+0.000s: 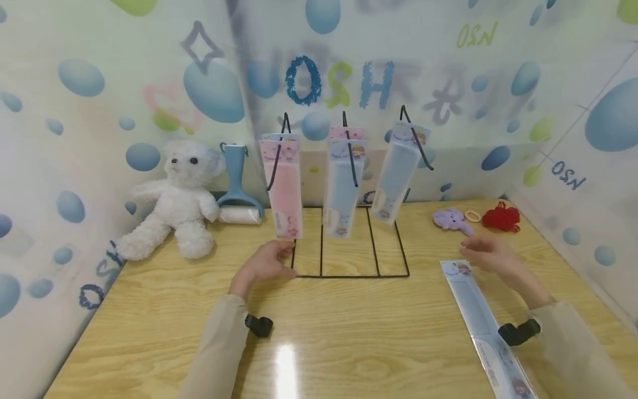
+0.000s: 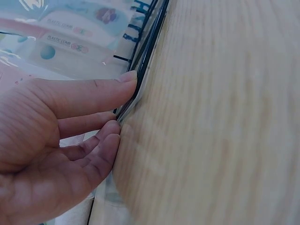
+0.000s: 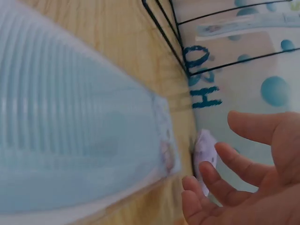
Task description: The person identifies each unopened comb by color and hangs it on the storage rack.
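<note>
The black wire rack (image 1: pixel 349 244) stands mid-counter with three packaged combs hanging from its hooks. The left hand (image 1: pixel 264 265), fingers straight, touches its front left corner below the pink comb pack (image 1: pixel 286 188). The right hand (image 1: pixel 490 252) hovers spread and empty just above the blue comb pack (image 1: pixel 480 321) lying on the counter (image 1: pixel 319 343).

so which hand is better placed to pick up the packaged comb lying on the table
Right. The right hand hovers open just above the top end of the packaged comb, while the left hand rests against the wire rack.
</note>
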